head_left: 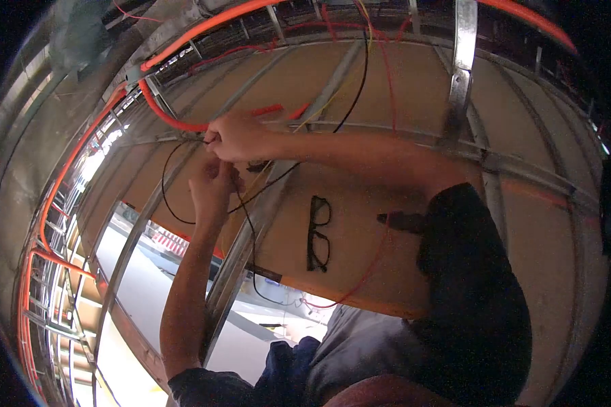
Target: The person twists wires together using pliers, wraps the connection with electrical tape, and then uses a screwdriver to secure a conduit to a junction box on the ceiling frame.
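Observation:
My left hand (212, 184) is raised with its fingers pinched on a thin black wire (253, 234), which hangs below it in a long curve. Just above, my right hand (234, 140) has its fingers closed on a dark wire end, close to the left fingertips. The black wire also loops out left of both hands and runs up to the right behind my forearm. An orange conduit (166, 117) bends down to the right hand and passes behind it. Thin yellow wire (327, 103) shows beside the black one. The exact grip points are partly hidden by my fingers.
Metal framing studs (130, 247) cross the tan board overhead. Black marks (319, 234) are on the board. A red wire (360, 288) hangs near my right sleeve. More orange conduit (47, 227) runs along the left, and a metal strap (463, 61) hangs at upper right.

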`<state>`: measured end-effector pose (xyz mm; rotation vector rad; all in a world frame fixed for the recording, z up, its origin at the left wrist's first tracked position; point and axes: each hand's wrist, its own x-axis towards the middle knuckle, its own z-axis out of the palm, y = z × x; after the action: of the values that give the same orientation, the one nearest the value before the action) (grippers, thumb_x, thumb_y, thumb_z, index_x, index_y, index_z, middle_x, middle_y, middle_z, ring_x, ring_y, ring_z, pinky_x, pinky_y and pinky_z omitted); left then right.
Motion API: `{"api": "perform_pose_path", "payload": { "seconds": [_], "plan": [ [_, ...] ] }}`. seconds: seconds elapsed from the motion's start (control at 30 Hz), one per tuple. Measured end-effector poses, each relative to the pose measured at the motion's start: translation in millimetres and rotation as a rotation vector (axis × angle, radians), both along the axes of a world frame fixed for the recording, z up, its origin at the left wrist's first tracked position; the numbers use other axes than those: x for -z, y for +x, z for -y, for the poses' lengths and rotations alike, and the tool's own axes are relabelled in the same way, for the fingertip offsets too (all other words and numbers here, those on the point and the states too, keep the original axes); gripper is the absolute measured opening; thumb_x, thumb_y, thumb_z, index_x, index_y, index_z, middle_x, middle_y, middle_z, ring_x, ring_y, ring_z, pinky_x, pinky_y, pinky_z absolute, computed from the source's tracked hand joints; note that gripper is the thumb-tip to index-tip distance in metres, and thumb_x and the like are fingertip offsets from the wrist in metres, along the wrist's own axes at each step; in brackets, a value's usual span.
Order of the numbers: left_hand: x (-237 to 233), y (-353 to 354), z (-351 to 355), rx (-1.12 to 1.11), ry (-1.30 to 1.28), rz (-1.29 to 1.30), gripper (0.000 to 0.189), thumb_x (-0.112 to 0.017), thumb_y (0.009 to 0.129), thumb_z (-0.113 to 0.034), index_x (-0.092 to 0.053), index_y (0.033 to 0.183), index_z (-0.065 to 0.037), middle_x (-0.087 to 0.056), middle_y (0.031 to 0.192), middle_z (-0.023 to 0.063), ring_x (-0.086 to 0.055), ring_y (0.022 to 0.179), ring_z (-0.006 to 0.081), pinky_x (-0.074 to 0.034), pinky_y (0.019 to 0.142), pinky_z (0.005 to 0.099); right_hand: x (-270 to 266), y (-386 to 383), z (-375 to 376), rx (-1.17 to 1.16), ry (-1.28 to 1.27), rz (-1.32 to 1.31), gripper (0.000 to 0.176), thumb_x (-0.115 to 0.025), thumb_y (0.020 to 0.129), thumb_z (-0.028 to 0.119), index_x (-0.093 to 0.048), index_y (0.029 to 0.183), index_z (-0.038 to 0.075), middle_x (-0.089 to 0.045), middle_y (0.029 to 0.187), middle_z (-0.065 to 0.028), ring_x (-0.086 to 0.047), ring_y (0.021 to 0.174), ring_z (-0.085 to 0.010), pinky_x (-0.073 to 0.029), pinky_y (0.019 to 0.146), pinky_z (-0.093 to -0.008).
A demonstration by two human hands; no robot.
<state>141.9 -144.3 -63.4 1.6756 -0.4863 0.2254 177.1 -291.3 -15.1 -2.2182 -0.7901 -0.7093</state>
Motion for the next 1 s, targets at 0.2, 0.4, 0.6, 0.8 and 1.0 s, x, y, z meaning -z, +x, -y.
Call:
{"api": "perform_pose_path", "payload": {
  "seconds": [0.2,0.4,0.6,0.8,1.0],
  "plan": [
    [3,-1,-1,-0.032,0.001,-0.031,0.025,-0.059,0.098,-0.021,-0.059,0.089,0.002,-0.058,0.070,0.0053,-0.057,0.053,0.0119,-0.046,0.046,0.0276,-5,-10,3,-0.014,-0.075,-0.022,0.028,-0.069,0.079,0.026,-0.071,0.089,0.000,-0.069,0.079,-0.0200,-0.069,0.078,-0.0344,-0.051,0.070,-0.0457],
    [8,-4,4,-0.016,0.042,-0.030,0.025,-0.063,0.096,-0.023,-0.059,0.087,0.000,-0.056,0.064,0.0021,-0.053,0.051,0.0093,-0.040,0.044,0.0263,-29,-48,18,0.051,-0.287,-0.058,0.032,-0.068,0.082,0.029,-0.068,0.091,-0.001,-0.068,0.081,-0.0213,-0.068,0.081,-0.0372,-0.051,0.071,-0.0466],
    [1,-20,21,-0.025,0.138,-0.008,0.031,-0.066,0.094,-0.027,-0.057,0.076,-0.004,-0.054,0.060,-0.0012,-0.046,0.051,0.0055,-0.034,0.045,0.0240,-76,-120,42,0.164,-0.436,0.077,0.025,-0.067,0.087,0.028,-0.067,0.095,0.004,-0.068,0.084,-0.0167,-0.067,0.077,-0.0326,-0.052,0.071,-0.0435],
    [-14,-46,34,-0.051,0.279,-0.024,0.034,-0.065,0.094,-0.029,-0.055,0.073,-0.004,-0.054,0.060,-0.0004,-0.047,0.050,0.0067,-0.035,0.044,0.0250,-121,-193,80,-0.453,0.112,0.071,0.016,-0.060,0.087,0.016,-0.070,0.089,0.003,-0.071,0.086,-0.0109,-0.068,0.079,-0.0251,-0.055,0.070,-0.0354],
    [-7,-55,37,-0.019,0.163,-0.048,0.035,-0.062,0.096,-0.035,-0.060,0.086,-0.002,-0.055,0.063,0.0005,-0.047,0.049,0.0075,-0.035,0.042,0.0256,-66,-224,96,-1.109,0.112,-0.290,0.018,-0.062,0.088,0.018,-0.069,0.094,0.003,-0.070,0.089,-0.0109,-0.067,0.082,-0.0237,-0.054,0.073,-0.0341]
  ]
}}
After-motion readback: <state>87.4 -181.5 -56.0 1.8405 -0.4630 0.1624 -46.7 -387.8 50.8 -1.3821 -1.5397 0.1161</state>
